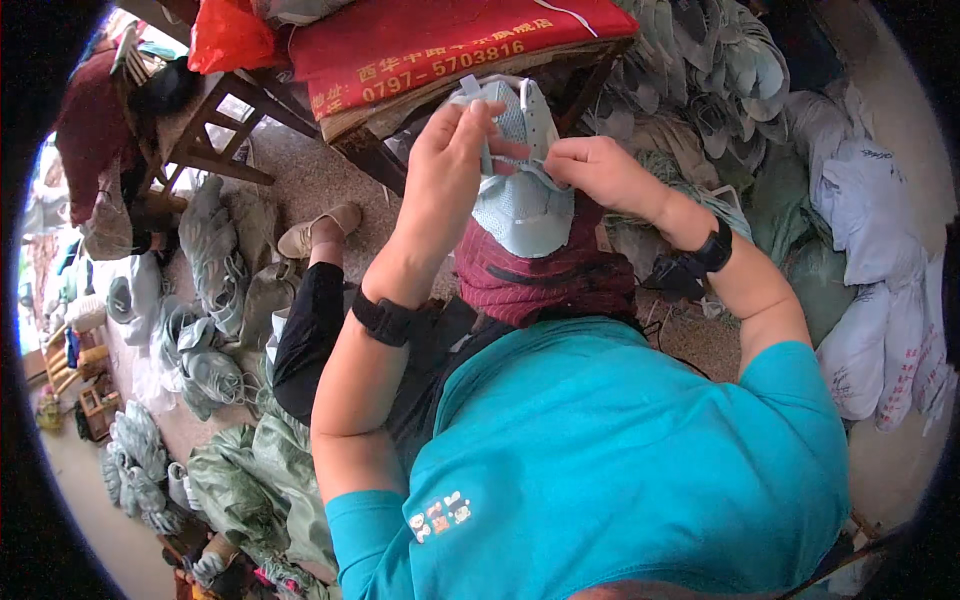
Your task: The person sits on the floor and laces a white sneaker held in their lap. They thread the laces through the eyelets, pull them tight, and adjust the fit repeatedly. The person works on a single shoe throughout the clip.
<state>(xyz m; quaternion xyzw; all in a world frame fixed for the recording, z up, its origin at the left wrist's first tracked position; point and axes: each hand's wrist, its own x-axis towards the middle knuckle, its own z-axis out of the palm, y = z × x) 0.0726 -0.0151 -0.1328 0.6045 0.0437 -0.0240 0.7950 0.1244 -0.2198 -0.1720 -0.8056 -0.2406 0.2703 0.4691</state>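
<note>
Shoe upper (522,195) pinched between left hand (450,165) and right hand (590,170), both closed on it

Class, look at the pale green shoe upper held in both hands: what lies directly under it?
Under the shoe upper lies a dark red cloth on the lap. What the cloth covers is hidden.

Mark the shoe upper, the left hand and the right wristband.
shoe upper (527,210), head view, on its pale blue mesh toe part
left hand (452,165), head view, on the back of the hand
right wristband (714,248), head view, on the black band at the wrist
</note>
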